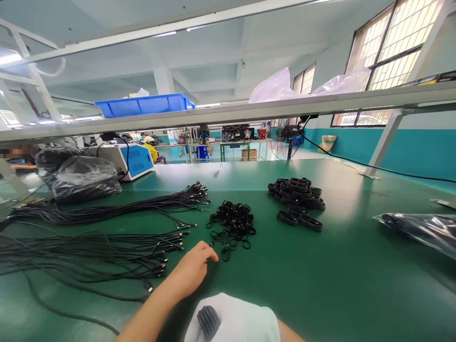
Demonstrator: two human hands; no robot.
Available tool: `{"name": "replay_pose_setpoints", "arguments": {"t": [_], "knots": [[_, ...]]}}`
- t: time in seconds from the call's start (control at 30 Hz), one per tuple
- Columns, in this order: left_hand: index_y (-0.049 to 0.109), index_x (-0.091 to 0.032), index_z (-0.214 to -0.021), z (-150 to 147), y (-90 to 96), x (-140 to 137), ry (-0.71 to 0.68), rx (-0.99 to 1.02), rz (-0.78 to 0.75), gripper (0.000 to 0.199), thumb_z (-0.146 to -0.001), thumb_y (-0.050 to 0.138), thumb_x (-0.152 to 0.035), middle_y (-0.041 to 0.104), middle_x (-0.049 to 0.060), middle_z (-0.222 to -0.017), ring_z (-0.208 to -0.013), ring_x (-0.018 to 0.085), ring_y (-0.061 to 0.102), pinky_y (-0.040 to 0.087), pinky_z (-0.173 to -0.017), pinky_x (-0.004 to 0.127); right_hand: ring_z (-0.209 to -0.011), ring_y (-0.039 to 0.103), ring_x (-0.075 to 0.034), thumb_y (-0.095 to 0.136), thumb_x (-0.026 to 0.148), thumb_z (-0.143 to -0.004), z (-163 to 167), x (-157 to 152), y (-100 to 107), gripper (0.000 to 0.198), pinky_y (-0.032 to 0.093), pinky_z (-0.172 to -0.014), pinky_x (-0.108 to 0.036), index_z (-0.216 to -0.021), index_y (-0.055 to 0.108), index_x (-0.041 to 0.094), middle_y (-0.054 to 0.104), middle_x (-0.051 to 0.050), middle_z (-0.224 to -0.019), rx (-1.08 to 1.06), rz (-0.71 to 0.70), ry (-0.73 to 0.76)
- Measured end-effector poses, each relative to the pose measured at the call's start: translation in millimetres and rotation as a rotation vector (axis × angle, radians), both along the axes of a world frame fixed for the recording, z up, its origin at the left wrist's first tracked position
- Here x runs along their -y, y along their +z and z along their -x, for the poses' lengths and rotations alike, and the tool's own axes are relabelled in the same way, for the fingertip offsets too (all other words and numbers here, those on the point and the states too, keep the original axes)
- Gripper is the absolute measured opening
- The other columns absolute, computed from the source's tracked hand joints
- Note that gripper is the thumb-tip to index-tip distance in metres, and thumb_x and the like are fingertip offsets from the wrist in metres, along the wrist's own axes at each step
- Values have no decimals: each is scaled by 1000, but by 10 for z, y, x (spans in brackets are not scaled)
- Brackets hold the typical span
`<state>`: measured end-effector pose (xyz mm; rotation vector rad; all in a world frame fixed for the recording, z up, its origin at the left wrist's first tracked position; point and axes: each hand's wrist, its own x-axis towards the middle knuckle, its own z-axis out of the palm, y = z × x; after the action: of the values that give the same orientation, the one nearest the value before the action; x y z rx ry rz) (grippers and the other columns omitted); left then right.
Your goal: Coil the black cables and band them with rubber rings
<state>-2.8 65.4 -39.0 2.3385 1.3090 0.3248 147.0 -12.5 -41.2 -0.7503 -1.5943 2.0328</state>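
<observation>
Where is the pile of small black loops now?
In the head view, the small black loops lie near the centre, just beyond the left hand, between the cables to their left and coiled bundles to their right.

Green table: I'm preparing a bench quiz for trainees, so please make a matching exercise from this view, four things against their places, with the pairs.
Things
1. Left hand
2. Blue tray
3. Coiled black cables
4. Uncoiled black cables

Places
A. On the shelf above the table
B. By the near edge of the small black loops
C. Stretched out along the table's left side
D. Heaped to the right of the loops

Pairs: 1-B, 2-A, 3-D, 4-C
</observation>
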Motion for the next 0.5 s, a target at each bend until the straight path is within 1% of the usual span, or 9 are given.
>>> {"name": "replay_pose_setpoints", "arguments": {"t": [0.07, 0.1, 0.2, 0.3, 0.4, 0.5], "knots": [[63, -23, -92, 146, 17, 56, 50, 5, 21, 39, -72, 37, -1, 59, 1, -96, -76, 14, 56, 43, -69, 25, -70, 61, -12, 76, 21, -53, -3, 18, -14, 32, 48, -71, -23, -83, 68, 15, 64, 0, -72, 12, 10, 14], [63, -23, -91, 196, 18, 58, 81, 8, 23, 35, -74, 39, -5, 60, 1, -93, -74, 14, 56, 43, -67, 25, -69, 61, -12, 76, 22, -53, -3, 26, -18, 32, 48, -69, -22, -84, 68, 15, 64, 0, -72, 17, 14, 22], [62, -22, -88, 255, 19, -17, 181, 23, 9, 22, -77, 45, -14, 62, 1, -87, -76, 16, 57, 43, -68, 26, -67, 61, -11, 76, 22, -54, 1, 37, -12, 31, 48, -67, -22, -83, 68, 14, 64, 0, -71, 27, 21, 56], [60, -22, -87, 266, 61, -132, 285, 29, -26, 17, -79, 46, -19, 64, 1, -85, -77, 17, 58, 42, -68, 25, -67, 61, -11, 75, 22, -55, 3, 34, 3, 29, 47, -66, -20, -82, 68, 14, 64, 0, -71, 25, 18, 75], [58, -22, -87, 289, 122, -191, 381, 6, -72, 16, -81, 44, -19, 64, 1, -85, -77, 17, 58, 41, -68, 25, -67, 59, -10, 77, 22, -53, -4, 49, 20, 30, 45, -62, -18, -81, 66, 15, 63, 1, -71, 45, 14, 16], [58, -24, -87, 283, 124, -175, 408, -40, -69, 14, -77, 50, -18, 63, -1, -82, -75, 17, 57, 39, -66, 25, -65, 57, -9, 78, 19, -50, -11, 90, 57, 34, 42, -57, -17, -80, 63, 15, 61, 3, -68, 66, 61, -75]]}}
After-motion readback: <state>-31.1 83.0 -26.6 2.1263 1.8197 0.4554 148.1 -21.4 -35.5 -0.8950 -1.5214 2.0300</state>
